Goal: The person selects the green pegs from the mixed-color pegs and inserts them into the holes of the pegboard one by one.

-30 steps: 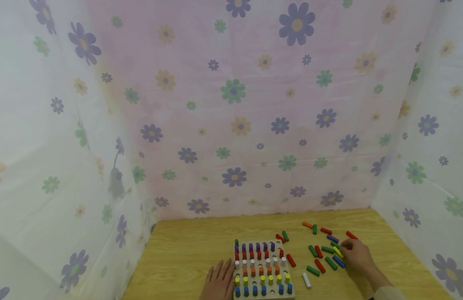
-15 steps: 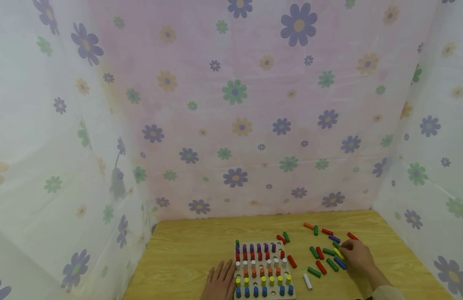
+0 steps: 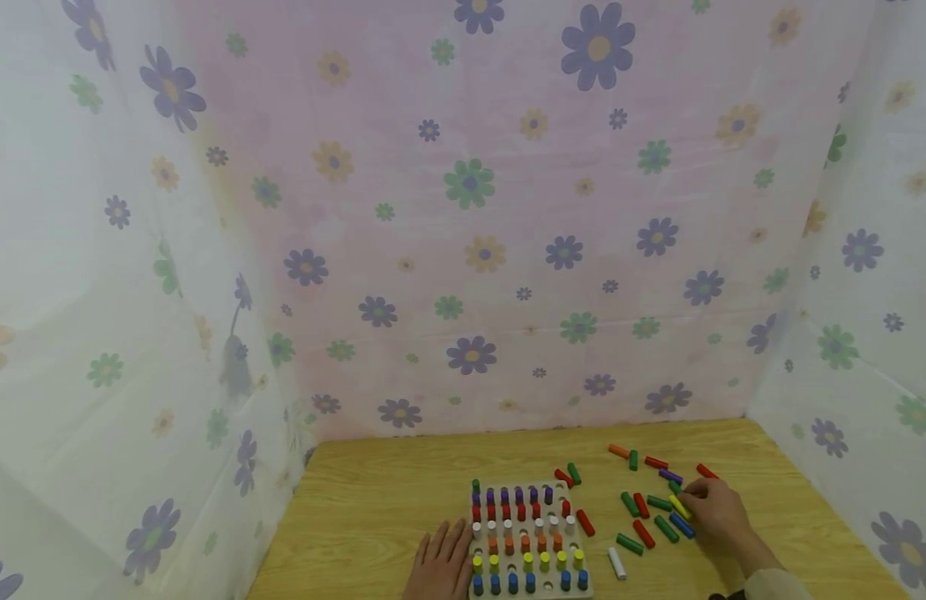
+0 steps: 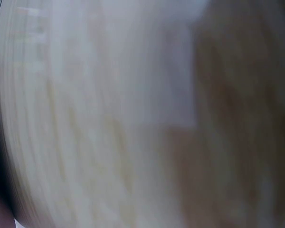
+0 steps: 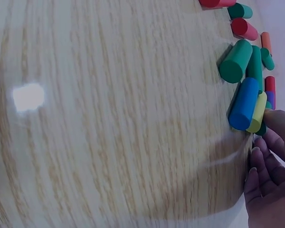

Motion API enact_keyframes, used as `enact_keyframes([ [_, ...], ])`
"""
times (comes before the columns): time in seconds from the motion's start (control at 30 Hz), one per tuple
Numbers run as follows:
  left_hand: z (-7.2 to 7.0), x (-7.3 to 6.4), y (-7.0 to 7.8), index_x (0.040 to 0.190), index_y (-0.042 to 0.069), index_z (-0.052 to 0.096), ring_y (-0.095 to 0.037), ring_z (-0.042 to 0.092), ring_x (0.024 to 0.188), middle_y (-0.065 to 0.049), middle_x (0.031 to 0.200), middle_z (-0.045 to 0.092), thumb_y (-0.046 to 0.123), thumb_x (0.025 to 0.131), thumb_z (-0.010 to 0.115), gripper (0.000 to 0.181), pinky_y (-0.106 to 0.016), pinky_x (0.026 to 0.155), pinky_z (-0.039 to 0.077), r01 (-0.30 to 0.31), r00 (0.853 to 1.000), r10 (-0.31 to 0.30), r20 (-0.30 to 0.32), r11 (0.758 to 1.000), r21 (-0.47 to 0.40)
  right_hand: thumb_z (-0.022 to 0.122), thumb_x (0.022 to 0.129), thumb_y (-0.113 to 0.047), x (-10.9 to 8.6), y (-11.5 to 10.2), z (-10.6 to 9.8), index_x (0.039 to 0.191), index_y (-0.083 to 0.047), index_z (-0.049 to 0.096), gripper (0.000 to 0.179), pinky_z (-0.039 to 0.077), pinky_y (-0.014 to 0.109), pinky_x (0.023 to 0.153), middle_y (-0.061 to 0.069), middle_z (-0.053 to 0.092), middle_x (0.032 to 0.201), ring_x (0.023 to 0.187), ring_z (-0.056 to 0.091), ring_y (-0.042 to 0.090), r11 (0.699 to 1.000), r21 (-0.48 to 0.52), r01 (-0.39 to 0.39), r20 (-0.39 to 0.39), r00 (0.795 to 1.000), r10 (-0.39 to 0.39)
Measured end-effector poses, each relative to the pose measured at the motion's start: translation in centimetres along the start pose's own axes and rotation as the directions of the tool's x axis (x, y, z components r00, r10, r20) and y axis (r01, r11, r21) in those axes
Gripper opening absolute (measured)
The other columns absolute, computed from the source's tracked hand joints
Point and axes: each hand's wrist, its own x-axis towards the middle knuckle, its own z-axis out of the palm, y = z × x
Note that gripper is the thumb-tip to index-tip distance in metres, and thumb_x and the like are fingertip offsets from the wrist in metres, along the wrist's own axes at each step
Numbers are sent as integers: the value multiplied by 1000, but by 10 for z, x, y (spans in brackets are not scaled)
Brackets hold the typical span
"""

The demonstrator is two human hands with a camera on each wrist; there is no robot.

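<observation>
A wooden pegboard (image 3: 528, 596) with rows of coloured pegs lies at the lower middle of the head view. My left hand (image 3: 438, 562) rests flat with straight fingers along the board's left edge; the left wrist view shows mostly blurred tabletop. On the right, my right hand (image 3: 713, 510) is down among loose pegs, thumb and fingers bent around a green peg (image 3: 674, 487) that they partly cover. Against it lies a yellow peg (image 5: 258, 113), with a blue peg (image 5: 244, 104) beside that. In the right wrist view the remaining fingers curl loosely near the table.
Loose pegs spread right of the board, among them a white peg (image 3: 617, 563), a red peg (image 3: 586, 522) close to the board's edge and an orange peg (image 3: 618, 451) farther back. Flowered cloth (image 3: 470, 250) walls in the wooden table (image 3: 387, 467) at back and sides.
The green peg at the right fingertips has turned slightly and shows less. The left hand stays in place; the head view has shifted a little.
</observation>
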Motion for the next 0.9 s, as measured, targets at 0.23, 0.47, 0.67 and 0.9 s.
enact_keyframes([
  [0.23,-1,2,-1,155,20,49,-34,40,146,-2,159,46,57,110,20,65,-60,119,32,8,1000,-8,6,1000,3,68,93,-12,4,0,-2,94,9,70,21,58,48,74,8,70,86,83,66,28,999,-44,18,16,1000,-18],
  [0.47,-1,2,-4,155,20,48,-34,40,147,-2,159,45,57,110,21,65,-59,120,32,4,1000,-4,5,1000,4,64,96,-8,4,3,-2,92,10,69,19,58,44,70,6,68,83,79,65,25,995,-67,77,42,996,-74],
  [0.67,-2,3,-4,155,19,49,-34,40,147,-2,159,46,58,110,21,65,-60,120,32,4,1000,-4,14,1000,-4,63,99,-11,1,8,-5,94,8,70,21,58,42,73,7,69,87,82,65,25,994,-60,96,46,995,-94],
  [0.9,0,2,-3,154,17,49,-36,41,145,-5,157,48,55,111,22,64,-62,118,33,-8,1000,8,11,999,-34,63,100,-11,-4,4,-17,97,7,71,20,58,34,67,5,70,87,80,66,21,993,-39,114,79,991,-111],
])
